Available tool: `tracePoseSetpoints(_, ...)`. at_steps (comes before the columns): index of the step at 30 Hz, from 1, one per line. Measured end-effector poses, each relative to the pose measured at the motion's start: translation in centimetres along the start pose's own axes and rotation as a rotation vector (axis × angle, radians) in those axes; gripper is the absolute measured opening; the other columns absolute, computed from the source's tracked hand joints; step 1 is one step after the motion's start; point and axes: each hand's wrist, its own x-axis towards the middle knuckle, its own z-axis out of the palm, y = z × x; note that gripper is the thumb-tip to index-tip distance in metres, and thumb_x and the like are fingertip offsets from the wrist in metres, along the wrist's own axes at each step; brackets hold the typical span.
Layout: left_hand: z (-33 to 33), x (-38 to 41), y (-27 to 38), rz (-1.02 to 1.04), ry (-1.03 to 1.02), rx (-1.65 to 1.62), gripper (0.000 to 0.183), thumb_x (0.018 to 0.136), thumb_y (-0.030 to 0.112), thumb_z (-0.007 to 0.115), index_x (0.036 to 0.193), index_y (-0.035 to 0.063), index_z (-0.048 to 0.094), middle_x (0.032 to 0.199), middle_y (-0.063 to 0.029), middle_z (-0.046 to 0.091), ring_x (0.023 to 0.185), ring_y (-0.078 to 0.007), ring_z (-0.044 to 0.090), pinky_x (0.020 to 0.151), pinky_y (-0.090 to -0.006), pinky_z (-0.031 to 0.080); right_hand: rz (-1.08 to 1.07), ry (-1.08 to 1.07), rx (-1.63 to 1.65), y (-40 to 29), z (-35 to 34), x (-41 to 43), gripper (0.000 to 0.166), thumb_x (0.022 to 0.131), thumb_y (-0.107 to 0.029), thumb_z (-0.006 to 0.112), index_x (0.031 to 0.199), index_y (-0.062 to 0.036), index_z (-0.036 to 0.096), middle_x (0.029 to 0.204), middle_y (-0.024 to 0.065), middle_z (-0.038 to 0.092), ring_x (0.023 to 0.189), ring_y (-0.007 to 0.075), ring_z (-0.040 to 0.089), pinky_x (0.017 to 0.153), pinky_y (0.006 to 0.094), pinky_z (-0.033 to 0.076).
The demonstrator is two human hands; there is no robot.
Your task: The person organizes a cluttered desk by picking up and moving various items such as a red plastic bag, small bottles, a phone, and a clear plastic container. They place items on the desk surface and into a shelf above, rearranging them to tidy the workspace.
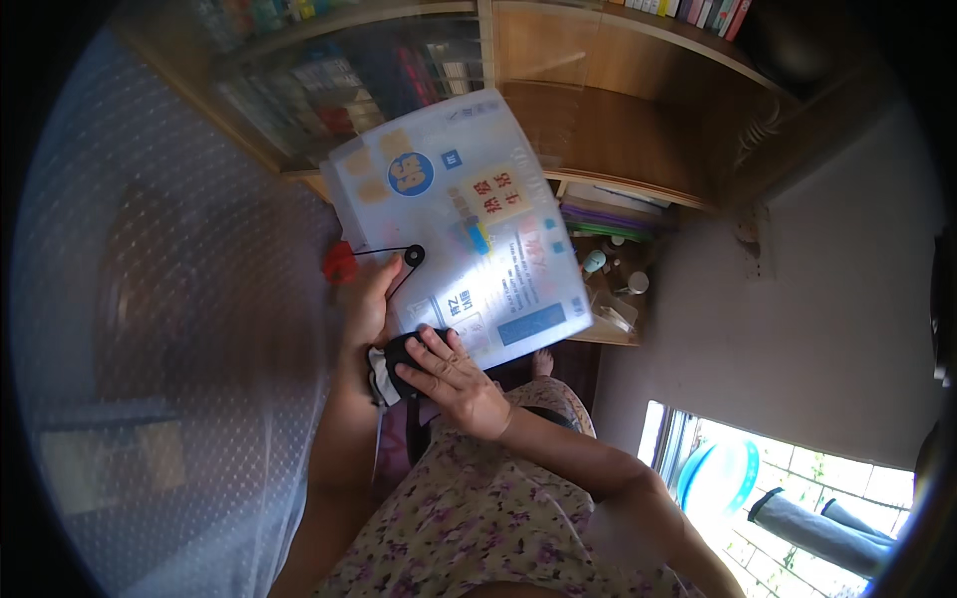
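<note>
A translucent plastic document case (pixel 478 224) with printed stickers and writing is tilted before me. My left hand (pixel 370 303) grips its near left edge, thumb on the front beside a round black button (pixel 414 255). From that button a thin black cord runs left towards a red object (pixel 340 263), blurred. A bunched black cloth item (pixel 404 359) with a whitish part lies by my left wrist at the case's lower corner. Over it rests my right hand (pixel 456 385), its fingers pressing the cloth. The left fingers are hidden behind the case.
Behind the case stands a wooden bookcase (pixel 598 123) with books and glass. A lower shelf holds folders (pixel 605 217) and small containers (pixel 637 282). Sheer dotted netting (pixel 202 314) hangs at left. At lower right, a window shows a blue basin (pixel 718 478).
</note>
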Motion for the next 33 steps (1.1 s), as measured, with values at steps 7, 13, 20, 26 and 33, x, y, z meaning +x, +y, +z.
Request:
tracePoseSetpoints(7, -0.1, -1.2, 1.8, 0.154, 0.032, 0.139, 0.037, 0.083, 0.004, 0.054, 0.119, 0.0003, 0.045, 0.109, -0.0072, 0.054, 0.099, -0.0151, 0.052, 0.084, -0.0297, 0.043, 0.091, 0.126, -0.258, 7.1, -4.3, 0.3, 0.048, 0.070, 0.011, 0.046, 0.116, -0.0032, 0.054, 0.126, 0.0158, 0.046, 0.123, 0.0281, 0.038, 0.104, 0.0407, 0.028)
tracePoseSetpoints(13, -1.2, -4.9, 4.6, 0.350, -0.213, 1.055, 0.026, 0.079, -0.001, 0.056, 0.103, 0.0075, 0.060, 0.099, -0.0057, 0.058, 0.096, -0.0166, 0.055, 0.084, -0.0312, 0.045, 0.682, 0.780, 0.291, 15.8, -9.0, -6.4, 0.032, 0.087, 0.005, 0.038, 0.117, 0.0035, 0.048, 0.112, 0.0114, 0.055, 0.101, 0.0189, 0.052, 0.090, 0.0291, 0.041)
tracePoseSetpoints(20, 1.2, -7.1, 7.0, 1.024, -0.596, 1.900, 0.032, 0.064, 0.005, 0.068, 0.093, 0.0153, 0.063, 0.106, -0.0084, 0.056, 0.100, -0.0275, 0.053, 0.091, -0.0432, 0.041, 0.552, 0.396, 0.678, 5.4, -11.9, 1.1, 0.037, 0.086, -0.003, 0.043, 0.123, 0.0017, 0.043, 0.121, 0.0127, 0.046, 0.113, 0.0206, 0.040, 0.098, 0.0327, 0.028)
tracePoseSetpoints(26, 2.3, -7.8, 6.0, 1.074, -0.499, 1.634, 0.029, 0.056, 0.010, 0.071, 0.084, 0.0149, 0.064, 0.082, -0.0064, 0.054, 0.084, -0.0271, 0.055, 0.077, -0.0426, 0.046, 0.279, -0.130, 0.692, 0.9, -4.7, 4.6, 0.047, 0.077, 0.010, 0.048, 0.121, -0.0055, 0.048, 0.129, 0.0140, 0.044, 0.123, 0.0259, 0.037, 0.104, 0.0329, 0.026)
tracePoseSetpoints(33, -1.8, -9.1, 4.9, 0.590, -0.077, 1.551, 0.025, 0.066, 0.002, 0.063, 0.088, 0.0121, 0.064, 0.085, -0.0075, 0.058, 0.075, -0.0247, 0.058, 0.068, -0.0342, 0.048, 0.809, -0.451, 0.195, 15.5, -2.8, -10.4, 0.032, 0.084, -0.006, 0.048, 0.115, -0.0031, 0.053, 0.105, 0.0166, 0.058, 0.098, 0.0252, 0.055, 0.087, 0.0327, 0.042)
